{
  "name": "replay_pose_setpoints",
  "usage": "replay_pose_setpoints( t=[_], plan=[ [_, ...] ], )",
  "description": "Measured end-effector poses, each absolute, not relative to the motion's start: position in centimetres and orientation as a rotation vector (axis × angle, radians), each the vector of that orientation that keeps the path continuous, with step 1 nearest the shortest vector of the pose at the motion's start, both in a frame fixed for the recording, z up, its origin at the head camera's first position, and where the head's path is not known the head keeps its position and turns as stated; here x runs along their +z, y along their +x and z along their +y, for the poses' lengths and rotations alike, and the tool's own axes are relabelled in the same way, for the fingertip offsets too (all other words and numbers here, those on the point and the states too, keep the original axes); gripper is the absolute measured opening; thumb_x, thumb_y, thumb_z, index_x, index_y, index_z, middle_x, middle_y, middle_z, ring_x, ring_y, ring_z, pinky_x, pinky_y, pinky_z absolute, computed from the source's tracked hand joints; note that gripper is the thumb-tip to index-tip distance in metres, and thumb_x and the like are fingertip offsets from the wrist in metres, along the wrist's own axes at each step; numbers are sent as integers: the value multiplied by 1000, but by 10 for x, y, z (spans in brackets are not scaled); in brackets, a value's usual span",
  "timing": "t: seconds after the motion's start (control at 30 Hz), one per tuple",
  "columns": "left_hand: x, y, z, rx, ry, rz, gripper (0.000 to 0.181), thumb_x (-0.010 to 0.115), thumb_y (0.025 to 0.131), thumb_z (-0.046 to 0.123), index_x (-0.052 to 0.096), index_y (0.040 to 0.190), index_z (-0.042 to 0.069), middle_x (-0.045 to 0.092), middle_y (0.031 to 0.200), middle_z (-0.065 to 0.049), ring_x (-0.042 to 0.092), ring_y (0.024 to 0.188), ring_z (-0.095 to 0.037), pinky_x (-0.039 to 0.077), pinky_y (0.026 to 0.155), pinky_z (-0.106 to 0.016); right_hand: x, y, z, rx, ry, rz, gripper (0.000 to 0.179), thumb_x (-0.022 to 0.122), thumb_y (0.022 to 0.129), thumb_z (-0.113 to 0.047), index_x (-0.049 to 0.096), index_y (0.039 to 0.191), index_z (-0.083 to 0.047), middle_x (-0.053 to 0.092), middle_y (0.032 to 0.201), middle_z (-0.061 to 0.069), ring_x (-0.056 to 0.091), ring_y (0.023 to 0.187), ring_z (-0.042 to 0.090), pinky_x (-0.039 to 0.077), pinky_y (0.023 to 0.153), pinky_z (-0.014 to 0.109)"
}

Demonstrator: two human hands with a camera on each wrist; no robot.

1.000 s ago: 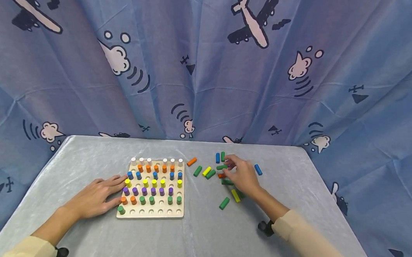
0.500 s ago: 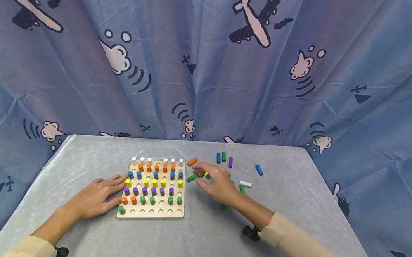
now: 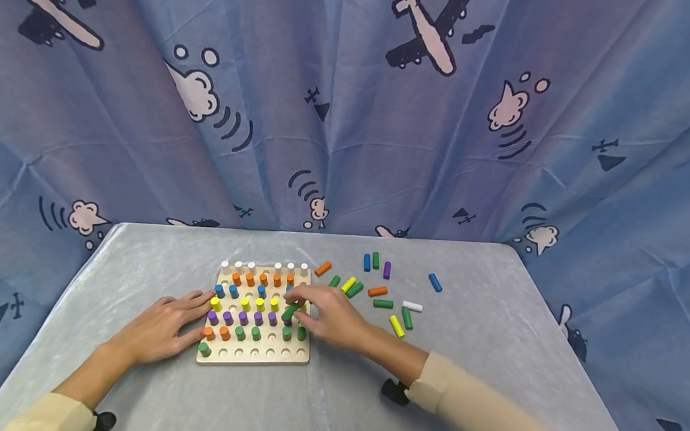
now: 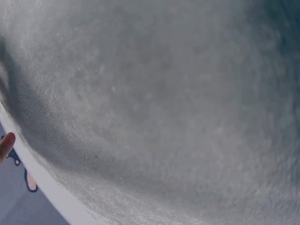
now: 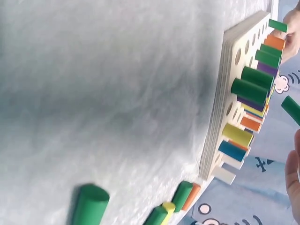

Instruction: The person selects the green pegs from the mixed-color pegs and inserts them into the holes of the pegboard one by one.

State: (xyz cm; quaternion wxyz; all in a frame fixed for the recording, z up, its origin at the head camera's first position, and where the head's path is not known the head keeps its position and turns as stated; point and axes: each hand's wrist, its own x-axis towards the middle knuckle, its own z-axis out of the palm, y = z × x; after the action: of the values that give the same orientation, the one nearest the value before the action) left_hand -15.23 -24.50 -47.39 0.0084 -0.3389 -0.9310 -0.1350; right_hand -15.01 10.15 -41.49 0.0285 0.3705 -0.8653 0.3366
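A wooden pegboard (image 3: 253,359) stands left of centre in the head view, with rows of coloured pegs upright in its holes. My right hand (image 3: 332,315) pinches a green peg (image 3: 289,311) between thumb and fingers, tilted above the board's right side. In the right wrist view that green peg (image 5: 291,109) appears at the right edge, apart from the board. My left hand (image 3: 160,330) lies flat on the table, its fingertips at the board's left edge. Only one fingertip (image 4: 6,144) of it shows in the left wrist view. Some pegs and holes are hidden behind my right hand.
Loose pegs lie right of the board, among them a white peg (image 3: 412,306), a purple peg (image 3: 387,270), a blue peg (image 3: 435,282) and a yellow peg (image 3: 397,326). A patterned blue curtain (image 3: 339,111) hangs behind the grey table (image 3: 244,409).
My right hand has moved left from the loose pegs to above the board, carrying a green peg it picked up. Loose pegs it covered now show. My left hand stays put.
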Motion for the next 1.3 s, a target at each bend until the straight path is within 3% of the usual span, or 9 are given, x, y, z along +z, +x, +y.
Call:
replay_pose_setpoints(
  t=[0.4, 0.93, 1.3],
  plan=[
    [-476, -153, -246, -414, -1057, -2918, 55, 58, 99, 39, 58, 138, 1, 47, 151, -12, 47, 135, -38, 43, 97, -59, -424, -147, 84, 1097, 1223, -2699, 24, 72, 89, 1, 69, 112, -4, 72, 103, 4, 66, 94, 17, 56, 85, 31],
    [-475, -155, -246, -428, -1071, -2902, 55, 58, 99, 39, 56, 140, 2, 46, 152, -12, 46, 135, -38, 43, 97, -59, -442, -143, 70, 1030, 1310, -2718, 32, 71, 90, 0, 68, 122, -4, 73, 112, 3, 65, 100, 9, 49, 87, 14],
    [-476, -154, -247, -427, -1066, -2895, 55, 59, 99, 40, 57, 139, 2, 47, 151, -12, 47, 134, -38, 44, 96, -59, -446, -143, 70, 969, 1312, -2702, 25, 71, 89, 1, 70, 114, -6, 73, 105, 4, 66, 94, 10, 47, 85, 12]
  ],
)
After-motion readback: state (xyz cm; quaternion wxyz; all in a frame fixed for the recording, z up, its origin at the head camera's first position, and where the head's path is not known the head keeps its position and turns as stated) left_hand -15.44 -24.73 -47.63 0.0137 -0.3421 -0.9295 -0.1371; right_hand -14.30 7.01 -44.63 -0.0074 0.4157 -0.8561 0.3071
